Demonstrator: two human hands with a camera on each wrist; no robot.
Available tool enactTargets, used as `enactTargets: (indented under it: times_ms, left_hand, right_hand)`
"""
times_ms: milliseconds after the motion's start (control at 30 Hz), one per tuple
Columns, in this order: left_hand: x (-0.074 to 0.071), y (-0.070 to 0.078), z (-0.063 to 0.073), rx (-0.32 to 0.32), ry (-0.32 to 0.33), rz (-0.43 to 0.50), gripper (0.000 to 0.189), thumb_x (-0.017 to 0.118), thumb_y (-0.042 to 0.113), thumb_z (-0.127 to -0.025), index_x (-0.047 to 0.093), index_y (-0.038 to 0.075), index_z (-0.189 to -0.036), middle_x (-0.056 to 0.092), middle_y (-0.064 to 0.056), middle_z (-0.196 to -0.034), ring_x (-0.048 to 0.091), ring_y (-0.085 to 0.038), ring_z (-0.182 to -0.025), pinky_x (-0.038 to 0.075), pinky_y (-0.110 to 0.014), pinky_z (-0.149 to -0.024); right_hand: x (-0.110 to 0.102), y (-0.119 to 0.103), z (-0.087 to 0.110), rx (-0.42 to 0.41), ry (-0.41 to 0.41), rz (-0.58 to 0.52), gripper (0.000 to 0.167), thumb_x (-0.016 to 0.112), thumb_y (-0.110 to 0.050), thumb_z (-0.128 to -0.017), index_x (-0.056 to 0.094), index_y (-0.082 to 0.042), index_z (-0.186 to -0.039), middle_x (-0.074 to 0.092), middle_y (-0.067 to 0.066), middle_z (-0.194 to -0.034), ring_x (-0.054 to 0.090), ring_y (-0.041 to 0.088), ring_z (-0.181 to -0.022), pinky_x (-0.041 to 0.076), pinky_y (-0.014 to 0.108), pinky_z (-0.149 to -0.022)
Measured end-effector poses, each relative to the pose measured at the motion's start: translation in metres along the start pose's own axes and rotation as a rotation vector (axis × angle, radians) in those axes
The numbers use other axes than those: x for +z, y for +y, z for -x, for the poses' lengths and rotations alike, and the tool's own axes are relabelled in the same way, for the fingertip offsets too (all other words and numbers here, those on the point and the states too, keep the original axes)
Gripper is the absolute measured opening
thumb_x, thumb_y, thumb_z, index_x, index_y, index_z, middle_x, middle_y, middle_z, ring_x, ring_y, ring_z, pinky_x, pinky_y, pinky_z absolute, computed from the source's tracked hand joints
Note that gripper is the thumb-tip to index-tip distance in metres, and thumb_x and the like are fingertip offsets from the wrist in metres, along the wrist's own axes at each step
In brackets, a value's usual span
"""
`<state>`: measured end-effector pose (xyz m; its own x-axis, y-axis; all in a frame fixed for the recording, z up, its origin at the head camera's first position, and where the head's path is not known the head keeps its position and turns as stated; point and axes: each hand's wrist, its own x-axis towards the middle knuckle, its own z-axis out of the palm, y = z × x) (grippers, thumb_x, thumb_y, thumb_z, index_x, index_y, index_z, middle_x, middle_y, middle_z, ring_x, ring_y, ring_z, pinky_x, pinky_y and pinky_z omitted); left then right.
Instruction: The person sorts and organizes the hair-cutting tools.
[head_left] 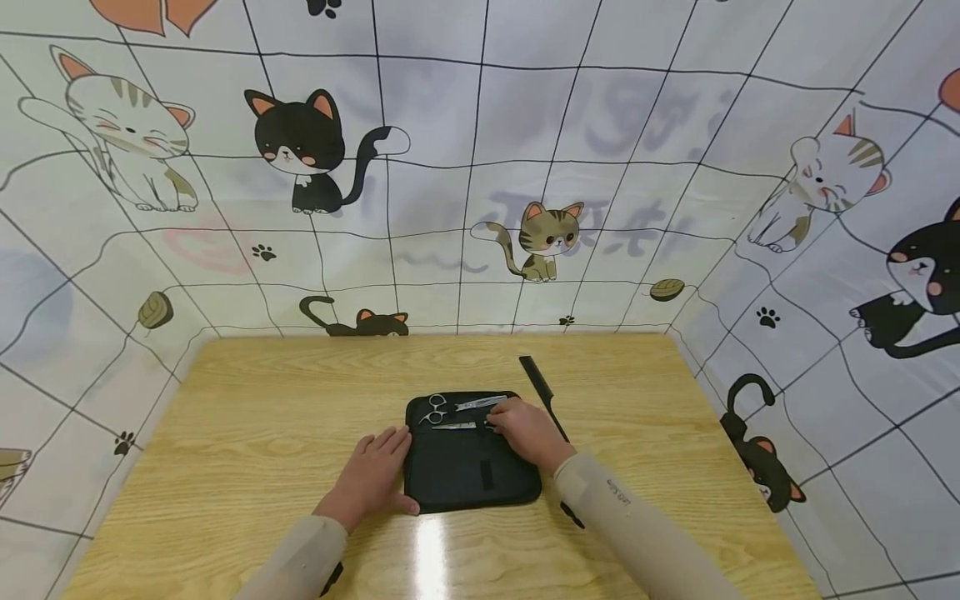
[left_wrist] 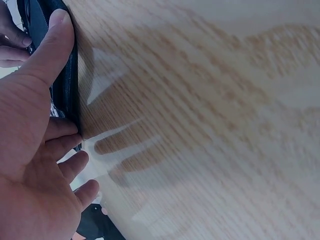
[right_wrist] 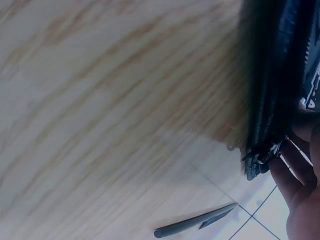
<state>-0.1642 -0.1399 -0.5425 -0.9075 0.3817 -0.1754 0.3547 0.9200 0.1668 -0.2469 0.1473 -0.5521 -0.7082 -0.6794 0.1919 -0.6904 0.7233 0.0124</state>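
Note:
A black zip case [head_left: 450,479] lies open-faced on the table. On its upper part are silver scissors [head_left: 436,417] with finger rings at the left, and a second pair of scissors [head_left: 455,427] below, blades pointing left. My right hand [head_left: 531,432] reaches over the case's right edge, its fingertips pinching the handle end of the lower scissors, mostly hidden by the fingers. My left hand [head_left: 372,471] rests along the case's left edge, fingers extended; in the left wrist view its thumb [left_wrist: 57,42] lies against the case's side [left_wrist: 65,90].
A black tail comb [head_left: 537,380] lies right of the case, its thin tail running toward the right wrist. The wooden table [head_left: 285,383] meets a cat-printed cloth [head_left: 442,192] at the back and sides. A small strap [head_left: 486,475] crosses the case's lower part.

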Motion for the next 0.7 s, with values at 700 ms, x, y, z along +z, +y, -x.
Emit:
enactTargets:
  times_ms: [700]
  left_hand:
    - [0.0,-0.001,0.002,0.009,0.024,0.011,0.113,0.078,0.068,-0.063,0.041,0.003,-0.147,0.038,-0.011,-0.156,0.035,-0.032,-0.144,0.027,-0.054,-0.117]
  right_hand:
    - [-0.001,-0.015,-0.001,0.051,-0.007,0.012,0.022,0.063,-0.008,-0.093,0.075,-0.013,-0.111,0.071,0.0,-0.114,0.064,0.018,-0.111,0.055,0.032,-0.092]
